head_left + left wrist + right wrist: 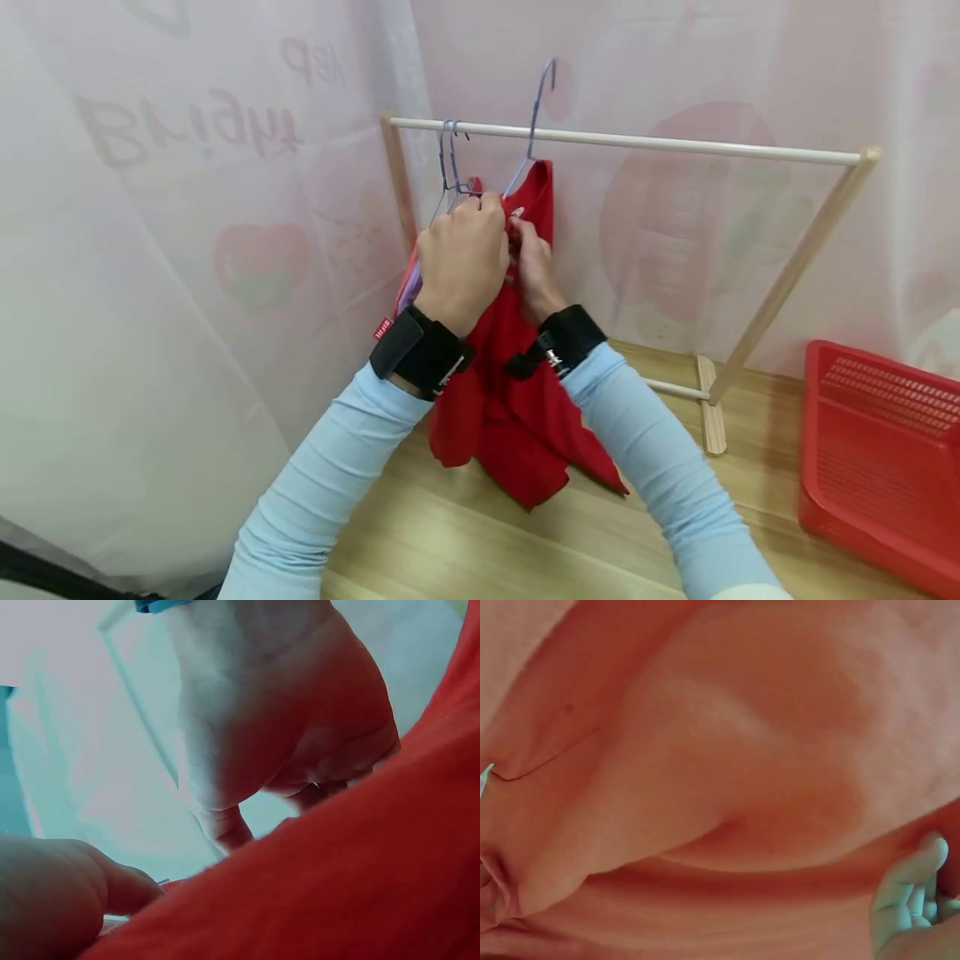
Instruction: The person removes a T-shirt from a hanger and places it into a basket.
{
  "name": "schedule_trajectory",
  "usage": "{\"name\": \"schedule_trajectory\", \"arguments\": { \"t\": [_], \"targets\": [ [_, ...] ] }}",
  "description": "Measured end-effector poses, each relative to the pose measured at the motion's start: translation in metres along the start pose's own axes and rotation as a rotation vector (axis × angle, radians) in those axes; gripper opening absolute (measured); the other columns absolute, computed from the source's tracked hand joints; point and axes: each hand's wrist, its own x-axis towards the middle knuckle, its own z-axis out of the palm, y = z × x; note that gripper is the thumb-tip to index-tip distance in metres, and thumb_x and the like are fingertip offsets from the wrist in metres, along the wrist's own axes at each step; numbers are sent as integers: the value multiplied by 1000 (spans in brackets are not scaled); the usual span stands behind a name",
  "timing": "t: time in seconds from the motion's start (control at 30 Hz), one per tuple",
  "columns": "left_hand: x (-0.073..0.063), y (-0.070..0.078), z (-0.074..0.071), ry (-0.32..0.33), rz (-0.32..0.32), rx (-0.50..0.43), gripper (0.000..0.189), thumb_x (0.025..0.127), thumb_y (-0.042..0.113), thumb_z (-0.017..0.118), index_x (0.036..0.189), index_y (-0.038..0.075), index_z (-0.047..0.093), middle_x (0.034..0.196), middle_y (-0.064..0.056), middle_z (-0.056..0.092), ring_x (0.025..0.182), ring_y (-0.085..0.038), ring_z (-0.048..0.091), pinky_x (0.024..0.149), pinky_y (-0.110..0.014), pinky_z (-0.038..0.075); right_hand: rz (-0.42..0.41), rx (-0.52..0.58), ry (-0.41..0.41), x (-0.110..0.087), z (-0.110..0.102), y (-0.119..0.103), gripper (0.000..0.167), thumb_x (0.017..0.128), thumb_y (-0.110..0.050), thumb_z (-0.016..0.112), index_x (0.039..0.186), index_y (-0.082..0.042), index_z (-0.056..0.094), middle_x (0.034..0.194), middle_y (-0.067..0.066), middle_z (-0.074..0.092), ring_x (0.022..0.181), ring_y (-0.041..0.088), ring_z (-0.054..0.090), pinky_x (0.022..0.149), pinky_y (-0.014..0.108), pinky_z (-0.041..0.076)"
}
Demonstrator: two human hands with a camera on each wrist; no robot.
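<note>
A red shirt (517,400) hangs in loose folds around a light blue wire hanger (536,112), whose hook rises above the rack's rod. My left hand (463,258) grips the shirt near its upper left, knuckles up, its fingertips hidden in the head view. To its right, my right hand (536,267) holds the shirt just below the neckline, thumb upward. Red fabric (337,862) covers much of the left wrist view, with parts of both hands around it. In the right wrist view, the shirt (705,750) fills most of the picture, and some fingers (911,892) show at lower right.
A white rod (675,146) on a wooden-legged rack (795,267) spans the back. More wire hangers (450,154) hang at its left end, with a purple garment (410,287) beside my left hand. At right, a red plastic basket (862,508) stands on the wood-grain surface (420,533).
</note>
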Motion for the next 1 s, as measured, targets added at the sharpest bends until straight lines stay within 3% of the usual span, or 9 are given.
{"name": "schedule_trajectory", "arguments": {
  "t": [0.17,0.3,0.4,0.53,0.67,0.77,0.9,1.0],
  "targets": [
    [-11,30,-13,-9,107,-41,26,106,25,60,124,7,65,101,-9,72,80,-28,73,74,-45,65,8,-146,57,-27,-35,-37,37,110,-28,48,75,-18,58,65,-7,50,60,7,46,52,19,40],
    [-34,42,-2,1,191,-89,19,106,21,57,119,10,65,88,-4,67,69,-25,69,59,-40,61,75,-279,101,-59,-67,-44,27,110,-27,47,89,-15,59,68,-7,56,63,6,52,55,19,44],
    [-59,45,16,17,236,-144,17,105,18,56,118,13,65,85,-3,67,64,-26,69,50,-39,55,128,-344,115,-87,-90,-36,20,110,-26,48,103,-11,60,72,-5,61,64,6,55,56,20,45],
    [-93,46,41,22,285,-245,24,103,16,60,127,14,67,88,-1,70,59,-20,65,45,-32,50,159,-451,117,-123,-119,-20,26,109,-26,51,120,-5,61,79,-6,64,73,6,60,58,21,47],
    [-120,49,71,15,302,-363,26,102,17,64,128,13,68,85,1,68,56,-13,56,46,-24,47,189,-553,116,-148,-148,-4,33,109,-30,54,125,-2,60,88,-1,65,84,12,60,61,23,48],
    [-133,52,95,2,276,-450,26,102,17,65,128,14,70,85,2,67,57,-10,52,49,-21,47,217,-614,128,-161,-167,7,38,109,-35,55,130,-4,59,98,10,66,87,16,60,62,25,48],
    [-145,57,125,-15,223,-528,27,102,17,67,129,13,71,91,1,72,60,-10,53,54,-21,50,118,-737,199,-173,-182,15,40,108,-32,58,137,-4,62,112,18,70,87,11,63,70,23,53],
    [-150,64,145,-24,221,-527,27,101,16,69,127,14,72,93,2,73,61,-11,59,55,-24,53,-2,-830,275,-179,-187,16,35,108,-29,59,133,-5,67,109,17,73,84,11,65,74,22,55]
  ]
}}
